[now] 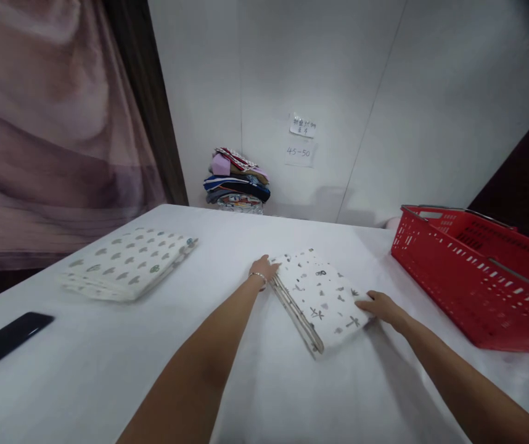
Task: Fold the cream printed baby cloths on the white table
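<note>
A folded white cloth with small grey prints, palm trees among them, is between my hands over the white table. My left hand, with a bracelet at the wrist, grips its far left corner. At the right corner my right hand pinches the edge, thumb on top and the other fingers mostly hidden underneath. The cloth's layered near edge faces left and looks slightly raised, with a shadow beneath its right side. To the left lies a second folded white cloth with rows of grey prints; neither hand touches it.
A red plastic basket with metal handles stands at the right. On the left of the table lies a flat black object. Beyond the far edge is a stack of folded fabrics, against a wall with paper notes.
</note>
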Motion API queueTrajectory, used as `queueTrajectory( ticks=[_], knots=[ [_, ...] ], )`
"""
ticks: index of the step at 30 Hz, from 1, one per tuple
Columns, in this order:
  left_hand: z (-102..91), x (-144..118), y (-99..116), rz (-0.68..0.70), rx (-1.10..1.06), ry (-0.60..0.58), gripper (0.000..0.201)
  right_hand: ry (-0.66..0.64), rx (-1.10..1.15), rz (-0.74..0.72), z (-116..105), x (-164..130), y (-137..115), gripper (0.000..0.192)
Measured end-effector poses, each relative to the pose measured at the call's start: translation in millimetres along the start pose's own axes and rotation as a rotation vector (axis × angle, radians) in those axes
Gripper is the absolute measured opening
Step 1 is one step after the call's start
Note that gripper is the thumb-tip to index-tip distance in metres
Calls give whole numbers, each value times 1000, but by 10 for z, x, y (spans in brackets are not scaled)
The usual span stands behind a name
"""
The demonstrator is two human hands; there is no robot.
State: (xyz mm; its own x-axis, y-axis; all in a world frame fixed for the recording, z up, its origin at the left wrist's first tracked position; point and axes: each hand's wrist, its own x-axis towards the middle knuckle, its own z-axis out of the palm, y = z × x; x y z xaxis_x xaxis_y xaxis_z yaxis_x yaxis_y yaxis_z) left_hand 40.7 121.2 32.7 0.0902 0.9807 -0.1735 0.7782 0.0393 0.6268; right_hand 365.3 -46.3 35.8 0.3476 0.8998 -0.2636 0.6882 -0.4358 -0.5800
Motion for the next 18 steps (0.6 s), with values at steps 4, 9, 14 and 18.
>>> queueTrajectory(
  ticks=[4, 9, 14, 18],
  knots=[
    [-3, -119, -38, -33, 24, -45, 65, -58, -82, -47, -183, 216, 4, 28],
    [126, -801, -85, 16, 1, -122, 60, 15, -437, -195, -461, 770, -113, 31],
    [190, -1290, -52, 58, -23, -178, 51, 179, -661, -209, -246, 973, -425, 50],
    [146, -1179, -6, 32, -49, -160, 59, 245, -541, -450, 205, 691, -714, 50]
  ],
)
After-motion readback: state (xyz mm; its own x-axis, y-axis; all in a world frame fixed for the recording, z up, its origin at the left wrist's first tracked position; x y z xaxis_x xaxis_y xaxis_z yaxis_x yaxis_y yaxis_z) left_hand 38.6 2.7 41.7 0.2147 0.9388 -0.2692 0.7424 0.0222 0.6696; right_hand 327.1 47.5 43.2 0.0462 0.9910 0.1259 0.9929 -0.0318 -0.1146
